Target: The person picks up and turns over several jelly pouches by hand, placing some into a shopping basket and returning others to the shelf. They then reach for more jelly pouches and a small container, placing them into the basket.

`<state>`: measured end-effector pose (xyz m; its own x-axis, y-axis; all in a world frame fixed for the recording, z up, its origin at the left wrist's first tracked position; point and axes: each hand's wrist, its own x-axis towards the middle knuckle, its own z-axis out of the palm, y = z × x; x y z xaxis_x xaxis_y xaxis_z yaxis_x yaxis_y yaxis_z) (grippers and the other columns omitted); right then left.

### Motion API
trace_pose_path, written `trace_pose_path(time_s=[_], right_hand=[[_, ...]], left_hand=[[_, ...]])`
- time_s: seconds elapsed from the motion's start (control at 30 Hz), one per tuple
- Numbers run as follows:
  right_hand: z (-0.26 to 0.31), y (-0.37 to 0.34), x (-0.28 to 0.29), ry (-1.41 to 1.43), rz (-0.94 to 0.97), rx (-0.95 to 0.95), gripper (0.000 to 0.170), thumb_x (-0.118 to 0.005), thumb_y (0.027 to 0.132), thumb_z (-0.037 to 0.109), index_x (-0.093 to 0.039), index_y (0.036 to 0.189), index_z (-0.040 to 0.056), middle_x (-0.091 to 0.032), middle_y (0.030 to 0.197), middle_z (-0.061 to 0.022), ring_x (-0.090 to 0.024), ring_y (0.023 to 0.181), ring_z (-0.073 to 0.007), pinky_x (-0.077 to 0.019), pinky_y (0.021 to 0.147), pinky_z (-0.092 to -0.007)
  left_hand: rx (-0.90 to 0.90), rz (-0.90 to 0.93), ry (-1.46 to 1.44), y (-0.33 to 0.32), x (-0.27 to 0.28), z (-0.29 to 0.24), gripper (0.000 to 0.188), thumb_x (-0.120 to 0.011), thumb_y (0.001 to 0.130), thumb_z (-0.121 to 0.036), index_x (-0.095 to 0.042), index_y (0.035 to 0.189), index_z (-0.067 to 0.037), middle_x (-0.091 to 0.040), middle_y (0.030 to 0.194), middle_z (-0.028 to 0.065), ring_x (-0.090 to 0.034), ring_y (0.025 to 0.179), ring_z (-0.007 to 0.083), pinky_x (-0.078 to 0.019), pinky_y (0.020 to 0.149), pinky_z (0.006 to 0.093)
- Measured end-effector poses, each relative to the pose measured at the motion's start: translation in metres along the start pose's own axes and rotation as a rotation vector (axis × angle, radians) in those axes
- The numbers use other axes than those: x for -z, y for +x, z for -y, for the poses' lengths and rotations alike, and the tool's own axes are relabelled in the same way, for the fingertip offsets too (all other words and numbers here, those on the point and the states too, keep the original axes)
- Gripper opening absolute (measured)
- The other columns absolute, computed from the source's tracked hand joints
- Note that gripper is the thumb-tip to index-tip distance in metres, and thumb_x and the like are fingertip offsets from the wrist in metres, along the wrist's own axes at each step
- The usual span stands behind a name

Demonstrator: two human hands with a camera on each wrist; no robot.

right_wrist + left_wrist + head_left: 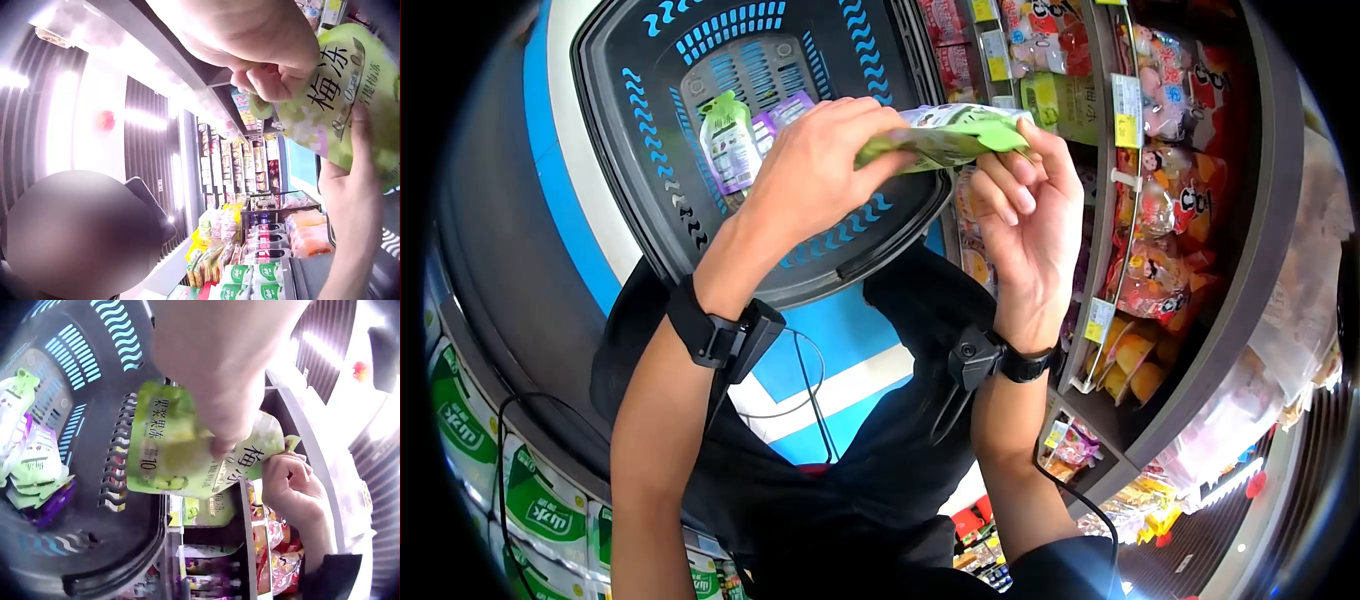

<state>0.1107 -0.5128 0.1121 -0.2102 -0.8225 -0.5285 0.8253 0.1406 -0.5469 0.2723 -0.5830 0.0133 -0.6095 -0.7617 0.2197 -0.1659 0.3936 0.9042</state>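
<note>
A green jelly pouch [955, 140] with dark Chinese lettering is stretched between both hands, over the right rim of the black shopping basket [600, 100]. My left hand [830, 150] grips one end, its thumb lying across the pouch's face in the right wrist view. At the opposite end, my right hand [1035, 215] pinches the corner between thumb and fingers, the other fingers curled in. The left wrist view shows the printed green face of the pouch [156, 431]. Inside the basket lie a green-and-white pouch [728, 145] and purple packaging [788, 112], partly hidden by my left hand.
A shelf [1115, 250] of bagged sweets and jelly cups with price tags stands close on the right. Green-and-white packs [540, 500] are stacked at lower left. The basket sits on a blue-and-white floor [855, 385] before my knees. Cables hang from both wrist cameras.
</note>
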Motion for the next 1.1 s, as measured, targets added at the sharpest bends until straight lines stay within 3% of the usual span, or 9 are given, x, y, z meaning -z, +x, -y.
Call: trace_pose_path(time_s=[0.13,0.2,0.33,0.4,0.57,0.67,0.73,0.8,1.1], right_hand=[[0.003,-0.001,-0.002,-0.259,-0.081,0.215,0.025,-0.055,0.094,0.019,-0.053,0.104,-0.0035,-0.063,0.085,-0.0122,-0.051,0.053,-0.0129,-0.0377,0.048,-0.0237],[0.012,-0.004,0.002,-0.406,-0.073,0.349,0.034,-0.056,0.094,0.021,-0.049,0.115,-0.0059,-0.065,0.098,-0.0180,-0.058,0.059,-0.0164,-0.0421,0.052,-0.0248],[0.013,0.011,0.060,-0.918,-0.263,0.715,0.055,-0.063,0.091,0.027,-0.038,0.129,-0.0037,-0.056,0.117,-0.0183,-0.060,0.092,-0.0195,-0.0491,0.079,-0.0298],[0.010,0.013,0.075,-0.772,-0.150,0.429,0.068,-0.056,0.093,0.045,-0.033,0.136,-0.0027,-0.053,0.124,-0.0181,-0.052,0.115,-0.0240,-0.0422,0.097,-0.0364],[-0.007,0.011,0.071,-0.471,0.151,-0.057,0.072,-0.025,0.099,0.057,-0.032,0.142,-0.0004,-0.045,0.141,-0.0137,-0.046,0.128,-0.0216,-0.0373,0.106,-0.0352],[-0.014,0.009,0.067,-0.610,0.118,-0.030,0.073,-0.026,0.099,0.057,-0.033,0.142,-0.0010,-0.047,0.139,-0.0130,-0.049,0.125,-0.0207,-0.0391,0.104,-0.0352],[-0.026,0.018,0.076,-0.514,0.120,0.001,0.064,-0.061,0.092,0.034,-0.035,0.138,-0.0016,-0.055,0.128,-0.0106,-0.052,0.117,-0.0169,-0.0389,0.101,-0.0308],[-0.022,0.017,0.077,-0.658,0.092,-0.069,0.063,-0.071,0.083,0.017,-0.039,0.134,-0.0025,-0.056,0.125,-0.0117,-0.055,0.113,-0.0167,-0.0432,0.097,-0.0304],[-0.011,0.027,0.081,-0.648,-0.049,-0.019,0.053,-0.070,0.073,0.003,-0.049,0.122,-0.0028,-0.063,0.112,-0.0114,-0.062,0.100,-0.0172,-0.0497,0.087,-0.0301]], left_hand=[[0.262,0.056,-0.240,0.004,-0.001,-0.005,0.023,-0.067,0.086,-0.021,-0.068,0.099,-0.002,-0.069,0.084,0.0127,-0.066,0.068,0.0229,-0.0496,0.062,0.0311],[0.401,0.136,-0.512,0.005,0.000,-0.001,0.023,-0.066,0.090,-0.019,-0.067,0.101,0.001,-0.070,0.091,0.0060,-0.065,0.078,0.0084,-0.0508,0.067,0.0224],[0.613,0.212,-0.958,0.009,0.008,-0.006,0.028,-0.063,0.091,-0.018,-0.062,0.112,0.001,-0.069,0.098,0.0066,-0.066,0.084,0.0104,-0.0523,0.075,0.0232],[0.639,0.219,-1.071,0.009,0.007,-0.004,0.030,-0.061,0.092,-0.018,-0.060,0.114,0.001,-0.068,0.103,0.0083,-0.066,0.088,0.0112,-0.0525,0.079,0.0246],[0.741,0.067,-1.139,0.008,-0.005,-0.004,0.031,-0.060,0.093,-0.018,-0.058,0.116,0.002,-0.067,0.106,0.0099,-0.067,0.089,0.0116,-0.0527,0.080,0.0246],[0.800,-0.079,-0.977,0.010,-0.013,-0.004,0.036,-0.058,0.094,-0.019,-0.052,0.124,0.000,-0.064,0.113,0.0090,-0.064,0.096,0.0128,-0.0505,0.084,0.0258],[0.750,-0.150,-0.863,0.008,-0.027,-0.003,0.038,-0.058,0.094,-0.020,-0.050,0.126,-0.001,-0.063,0.116,0.0096,-0.063,0.098,0.0129,-0.0502,0.084,0.0259],[0.676,-0.154,-0.780,0.006,-0.036,0.001,0.037,-0.057,0.095,-0.019,-0.049,0.126,-0.001,-0.062,0.115,0.0096,-0.062,0.099,0.0129,-0.0498,0.084,0.0260],[0.595,-0.133,-1.001,0.013,-0.038,-0.009,0.039,-0.046,0.099,-0.025,-0.045,0.129,0.000,-0.055,0.121,0.0113,-0.052,0.111,0.0133,-0.0408,0.096,0.0273]])
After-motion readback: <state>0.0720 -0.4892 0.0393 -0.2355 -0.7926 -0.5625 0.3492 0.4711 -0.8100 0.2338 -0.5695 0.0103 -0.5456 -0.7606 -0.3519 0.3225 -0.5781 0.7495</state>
